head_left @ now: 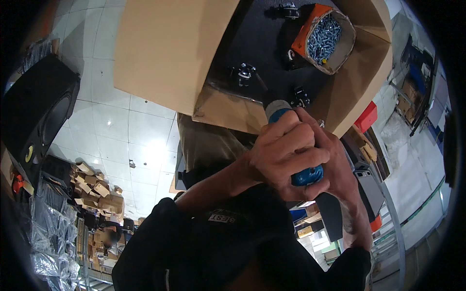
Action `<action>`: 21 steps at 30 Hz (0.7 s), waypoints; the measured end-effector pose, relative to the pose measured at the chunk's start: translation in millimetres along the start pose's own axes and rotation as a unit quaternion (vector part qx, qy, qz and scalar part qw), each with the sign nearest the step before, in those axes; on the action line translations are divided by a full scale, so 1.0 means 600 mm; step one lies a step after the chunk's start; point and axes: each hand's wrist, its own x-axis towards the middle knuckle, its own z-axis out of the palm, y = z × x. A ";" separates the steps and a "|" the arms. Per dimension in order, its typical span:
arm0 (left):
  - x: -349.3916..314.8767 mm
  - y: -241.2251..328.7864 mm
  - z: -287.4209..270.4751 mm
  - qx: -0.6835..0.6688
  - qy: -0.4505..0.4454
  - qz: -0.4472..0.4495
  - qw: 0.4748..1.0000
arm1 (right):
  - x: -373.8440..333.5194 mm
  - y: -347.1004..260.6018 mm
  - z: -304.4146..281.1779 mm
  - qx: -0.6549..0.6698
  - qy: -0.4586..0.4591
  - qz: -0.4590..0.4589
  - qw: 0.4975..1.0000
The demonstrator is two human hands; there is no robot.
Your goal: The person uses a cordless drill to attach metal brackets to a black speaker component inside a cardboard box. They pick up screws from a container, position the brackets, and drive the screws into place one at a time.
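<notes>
My left hand (pixel 284 150) and my right hand (pixel 332 155) are both wrapped round a blue power screwdriver (pixel 307 176). Its grey nose and dark tip angle up and left into an open cardboard box (pixel 170 43). Inside lies a black panel (pixel 264 41) that carries shiny metal fittings resembling casters. One fitting (pixel 244 73) is close to the tool's bit, another fitting (pixel 301 97) sits just beyond my fingers, and a third fitting (pixel 290 10) is at the far edge. Whether the bit touches a screw cannot be made out.
An orange carton (pixel 302 36) full of loose silver screws (pixel 323 39) rests on the panel at the right. Box flaps stand up around it. A large black speaker (pixel 41 106) is at the left, with plastic-wrapped goods (pixel 51 233) and cardboard pieces (pixel 99 189) behind it.
</notes>
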 end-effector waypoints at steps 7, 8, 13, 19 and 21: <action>-0.068 0.035 0.024 -0.001 -0.062 0.066 0.996 | -0.090 0.036 0.080 0.030 0.051 0.031 0.998; -0.075 0.034 0.027 0.008 -0.056 0.074 0.996 | -0.094 0.041 0.090 0.046 0.049 0.036 0.997; -0.086 0.028 0.023 0.017 -0.078 0.069 0.994 | -0.094 0.041 0.104 0.056 0.050 0.032 0.997; -0.092 0.023 0.025 0.023 -0.079 0.065 0.994 | -0.090 0.054 0.111 0.100 0.034 0.026 0.994; -0.093 0.022 0.025 0.025 -0.078 0.068 0.994 | -0.089 0.054 0.110 0.098 0.035 0.018 0.994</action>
